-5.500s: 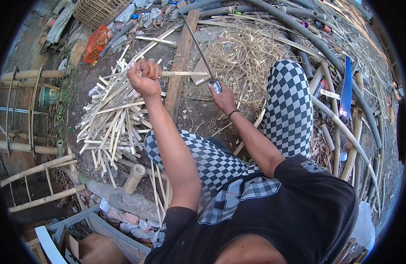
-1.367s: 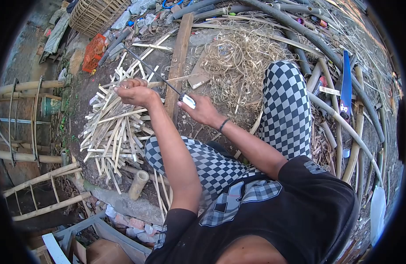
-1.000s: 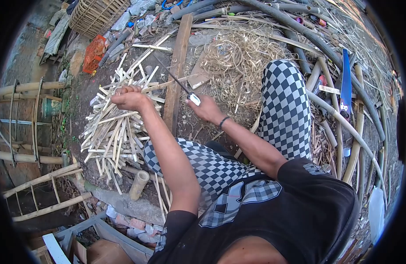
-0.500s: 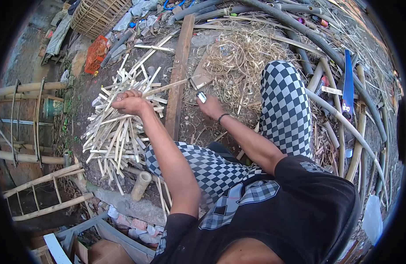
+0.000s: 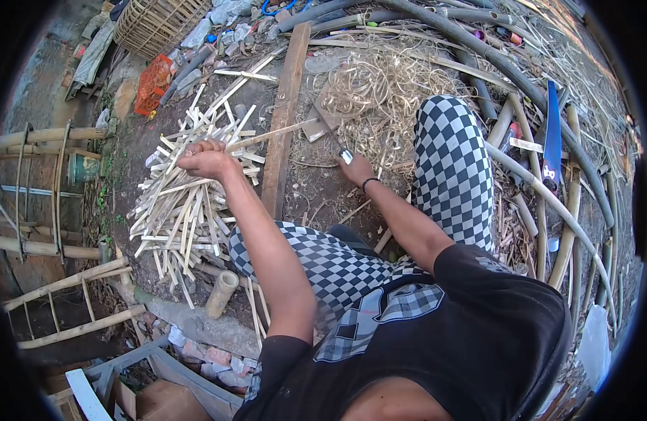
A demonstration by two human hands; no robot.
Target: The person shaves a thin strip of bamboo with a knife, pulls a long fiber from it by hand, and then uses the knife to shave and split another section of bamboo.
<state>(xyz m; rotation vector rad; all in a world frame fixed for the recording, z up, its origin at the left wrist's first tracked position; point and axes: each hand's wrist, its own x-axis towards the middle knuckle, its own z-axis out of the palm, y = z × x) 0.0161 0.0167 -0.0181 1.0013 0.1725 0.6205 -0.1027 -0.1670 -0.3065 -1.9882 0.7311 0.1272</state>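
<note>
My left hand [image 5: 205,161] is closed on a thin bamboo strip [image 5: 271,133], above a heap of pale split strips [image 5: 190,210]. The strip reaches to the right across a long wooden plank [image 5: 283,119]. In my right hand [image 5: 356,170] is a knife [image 5: 330,133], its dark blade pointing up and left, close to the strip's far end. Beneath the blade lies a small flat block [image 5: 314,129]. Curly shavings [image 5: 379,88] are piled just beyond it.
An orange crate [image 5: 153,84] and a woven basket [image 5: 155,28] stand at the upper left. A blue-bladed saw [image 5: 552,137] lies on bamboo poles [image 5: 572,210] at the right. A short bamboo piece [image 5: 222,295] is near my left elbow.
My right hand has moved right with the knife, and the dark blade now shows clearly. My left hand has hardly moved and still holds the strip.
</note>
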